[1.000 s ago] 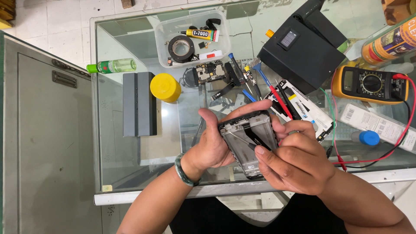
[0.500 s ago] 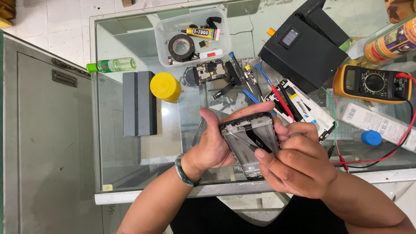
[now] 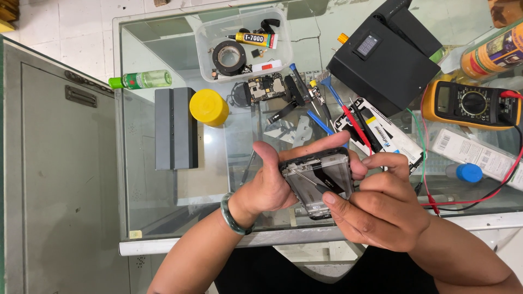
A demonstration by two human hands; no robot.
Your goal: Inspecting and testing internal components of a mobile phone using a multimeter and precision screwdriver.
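Surface: glass-topped table (image 3: 163,218) with a white front edge, standing on pale floor tiles (image 3: 71,32); a grey metal cabinet (image 3: 54,179) sits to the left of it. On the glass, far side: a clear plastic tub (image 3: 204,41) holding a black tape roll (image 3: 229,57) and a yellow glue tube (image 3: 253,38). Left of centre: a green bottle (image 3: 140,80) lying on its side, a dark grey block (image 3: 175,128), and a yellow cap (image 3: 208,107) just beside the block. Right side: a black box with a small display (image 3: 387,60), a yellow multimeter (image 3: 471,103) with red leads, and a blue-capped bottle (image 3: 468,172). A bare circuit board (image 3: 264,87) lies among small tools near the tub. Near edge, centre: an opened phone (image 3: 318,179) is held above the glass. Left hand (image 3: 269,185) wraps around the phone's left side, thumb up, grip closed on it. Right hand (image 3: 381,209) has its grip closed on the phone's right side, with the thumb tip pressed onto the lower part of the phone's exposed interior.
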